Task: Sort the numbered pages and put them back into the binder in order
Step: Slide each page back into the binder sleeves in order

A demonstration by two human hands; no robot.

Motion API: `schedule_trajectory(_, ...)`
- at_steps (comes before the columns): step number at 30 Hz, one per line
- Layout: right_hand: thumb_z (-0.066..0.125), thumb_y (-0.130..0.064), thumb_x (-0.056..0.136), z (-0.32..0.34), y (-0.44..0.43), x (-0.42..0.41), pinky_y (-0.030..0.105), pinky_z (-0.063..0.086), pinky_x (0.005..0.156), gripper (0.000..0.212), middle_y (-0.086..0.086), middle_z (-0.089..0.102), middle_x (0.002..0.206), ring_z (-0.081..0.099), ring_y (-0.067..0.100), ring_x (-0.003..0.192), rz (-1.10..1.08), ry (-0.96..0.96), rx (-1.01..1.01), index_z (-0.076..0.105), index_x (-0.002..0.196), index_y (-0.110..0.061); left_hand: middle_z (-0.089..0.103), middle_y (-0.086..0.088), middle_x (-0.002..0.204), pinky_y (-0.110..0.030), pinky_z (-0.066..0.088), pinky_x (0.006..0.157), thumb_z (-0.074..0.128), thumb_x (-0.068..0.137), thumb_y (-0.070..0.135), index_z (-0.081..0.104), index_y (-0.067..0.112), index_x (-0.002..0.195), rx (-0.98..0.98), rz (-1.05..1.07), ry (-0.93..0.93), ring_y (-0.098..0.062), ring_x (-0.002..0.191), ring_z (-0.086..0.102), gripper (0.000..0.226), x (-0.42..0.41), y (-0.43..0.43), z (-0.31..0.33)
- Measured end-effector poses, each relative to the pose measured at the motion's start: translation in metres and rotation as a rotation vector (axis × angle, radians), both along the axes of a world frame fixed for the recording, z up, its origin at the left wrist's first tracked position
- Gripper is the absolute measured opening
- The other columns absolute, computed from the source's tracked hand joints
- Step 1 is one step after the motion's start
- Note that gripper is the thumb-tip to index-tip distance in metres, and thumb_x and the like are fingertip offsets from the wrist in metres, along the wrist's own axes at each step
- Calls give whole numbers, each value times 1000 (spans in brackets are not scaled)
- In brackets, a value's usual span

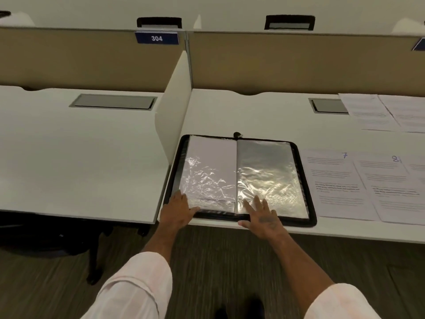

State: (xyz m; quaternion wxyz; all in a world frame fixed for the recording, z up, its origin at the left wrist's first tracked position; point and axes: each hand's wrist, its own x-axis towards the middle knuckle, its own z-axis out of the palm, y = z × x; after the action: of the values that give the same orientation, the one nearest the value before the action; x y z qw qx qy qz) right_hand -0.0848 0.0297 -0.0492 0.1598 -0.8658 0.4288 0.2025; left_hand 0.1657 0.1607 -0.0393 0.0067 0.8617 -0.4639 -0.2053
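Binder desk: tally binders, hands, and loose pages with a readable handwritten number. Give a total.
Binder: 1
Hands: 2, left hand and right hand, both resting on the binder
Pages with a readable number: 2, page 7 and page 8
Total: 5

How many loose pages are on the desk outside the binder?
4: page 7 right of the binder, page 8 beside it, a back-left sheet and back-right sheet behind them. More may lie beyond the right edge.
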Motion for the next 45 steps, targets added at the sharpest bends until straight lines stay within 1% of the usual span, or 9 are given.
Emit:
schedule_trajectory(5,31,-69,93,30,-19,-8,54,11,118,83,11,-17,162,-11,32,150,-50,-69,-148,-9,155,-32,-16,-11,163,-50,13,120,34,96,66,17,15,156,-34,-126,-196,-29,151,-9,81,0,-19,14)
schedule_trajectory(9,23,-73,91,54,-42,-29,54,9,118,82,11,-18,162,-12,32,149,-100,-131,-261,-11,154,-33,-30,-10,158,-50,-5,119,25,96,67,-1,19,157,-158,-276,-295,-27,148,-23,82,-20,-57,34)
schedule_trajectory(14,-24,-86,65,74,-68,-67,56,12,117,101,12,-18,160,-9,33,150,-140,-200,-384,-15,151,-33,-31,-8,158,-47,-12,117,-2,84,80,-12,22,155,-223,-354,-312,-24,146,-27,92,-65,-105,57)
schedule_trajectory(18,-15,-82,71,84,-89,-109,55,1,118,92,10,-27,158,-17,32,148,-180,-212,-392,-23,150,-33,-27,-7,160,-48,-10,118,-13,76,76,-12,22,156,-264,-402,-302,-24,148,-23,96,-110,-140,68)
schedule_trajectory(22,-19,-84,68,92,-120,-171,56,-1,117,98,9,-25,159,-18,31,148,-208,-247,-417,-19,152,-33,-20,-7,161,-50,-6,119,2,84,77,-6,22,156,-325,-434,-299,-24,149,-18,91,-171,-183,80)
schedule_trajectory(30,-25,-84,67,109,-179,-312,58,4,117,102,11,-13,162,-7,34,150,-247,-259,-438,-15,152,-27,-21,-7,162,-48,-7,119,21,96,68,-11,21,156,-376,-464,-285,-24,149,-20,83,-315,-264,100)
schedule_trajectory(36,-29,-83,65,108,-221,-392,57,7,117,103,12,-13,162,-7,34,150,-307,-237,-463,-20,149,-24,-20,-6,162,-49,-7,119,-8,78,76,-10,22,156,-367,-517,-272,-24,150,-19,95,-398,-316,99)
schedule_trajectory(41,-15,-81,79,109,-263,-427,61,20,113,101,15,9,161,13,38,148,-347,-244,-423,7,156,-20,-18,-6,163,-48,-6,119,-15,76,78,-8,22,157,-370,-548,-263,-23,150,-18,98,-434,-368,92)
schedule_trajectory(45,7,-75,92,101,-310,-443,63,40,98,87,18,39,151,42,39,136,-399,-247,-404,36,150,-18,-21,-6,162,-48,-8,119,-14,75,77,-10,23,156,-355,-554,-260,-23,149,-20,97,-454,-414,87)
